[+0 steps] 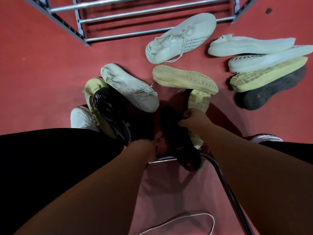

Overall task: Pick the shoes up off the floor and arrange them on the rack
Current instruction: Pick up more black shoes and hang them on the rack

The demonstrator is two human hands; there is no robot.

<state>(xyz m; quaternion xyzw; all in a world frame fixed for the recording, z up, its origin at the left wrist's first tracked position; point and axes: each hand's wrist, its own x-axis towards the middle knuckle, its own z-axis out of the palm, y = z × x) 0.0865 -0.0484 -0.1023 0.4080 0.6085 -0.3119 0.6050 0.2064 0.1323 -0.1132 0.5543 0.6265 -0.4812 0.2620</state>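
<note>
Several shoes lie scattered on the red floor in front of the metal rack (135, 14), whose bars are bare. My right hand (191, 118) is shut on the upper edge of a black shoe with red marks (179, 146), just in front of me. My left hand (153, 143) is down beside that shoe and the toe of a black-and-white patterned shoe (115, 119); its fingers are mostly hidden. A white knit shoe (132, 89) lies to the left, and its mate (181, 38) lies by the rack. A pale yellow shoe (184, 78) lies sole up.
A pile of white, yellow and dark shoes (267, 65) lies at the right. A chrome tube frame (221, 177) crosses below my hands. A white cord (186, 217) lies near the bottom edge. My dark-clad legs fill the left and right sides.
</note>
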